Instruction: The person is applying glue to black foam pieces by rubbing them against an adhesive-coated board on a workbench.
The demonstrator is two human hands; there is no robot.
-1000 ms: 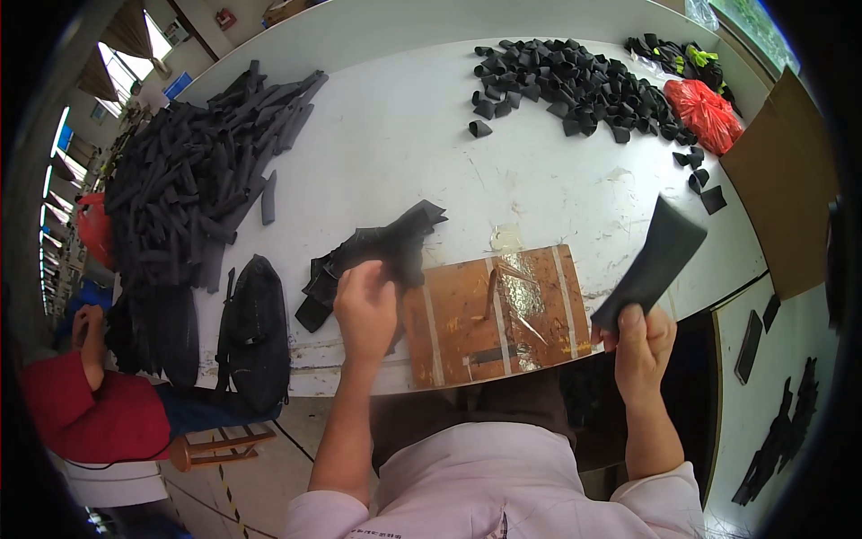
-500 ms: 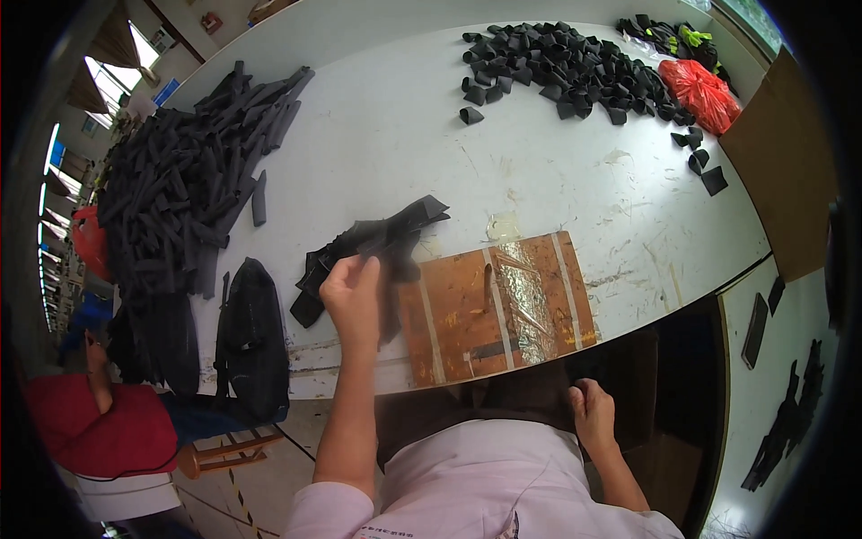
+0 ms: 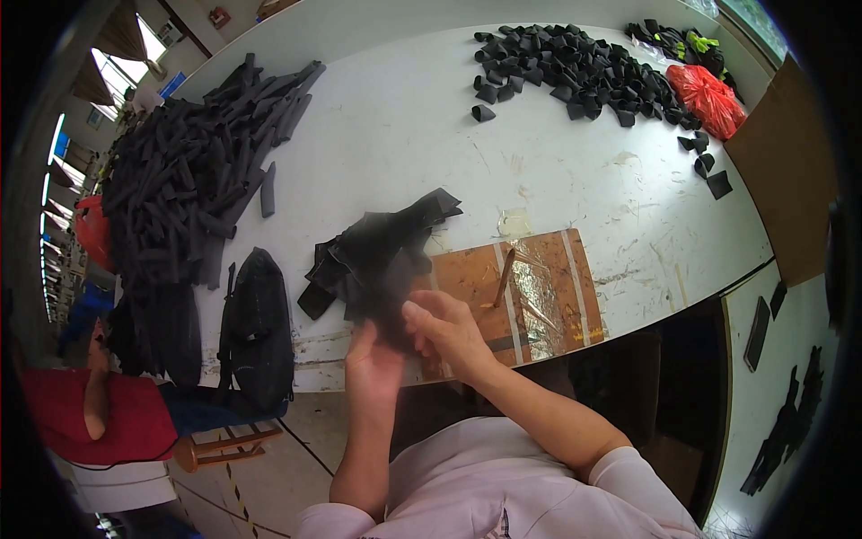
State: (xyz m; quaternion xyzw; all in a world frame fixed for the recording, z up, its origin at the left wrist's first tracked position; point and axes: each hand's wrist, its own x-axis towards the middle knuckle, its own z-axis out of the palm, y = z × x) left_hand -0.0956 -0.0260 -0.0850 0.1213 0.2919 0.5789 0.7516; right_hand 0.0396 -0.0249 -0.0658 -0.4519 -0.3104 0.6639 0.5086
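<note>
Left hand [image 3: 373, 364] and right hand [image 3: 453, 337] were close together at a blurred black piece [image 3: 384, 308], grip unclear; handling seemed in hand, the next move wanting steadiness.

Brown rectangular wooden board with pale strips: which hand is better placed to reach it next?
Probably the right hand: it overlaps the wooden board at its lower left in this view, while the left hand sits beyond the left edge. Both are at blurred black material; their grip is unclear.
</note>
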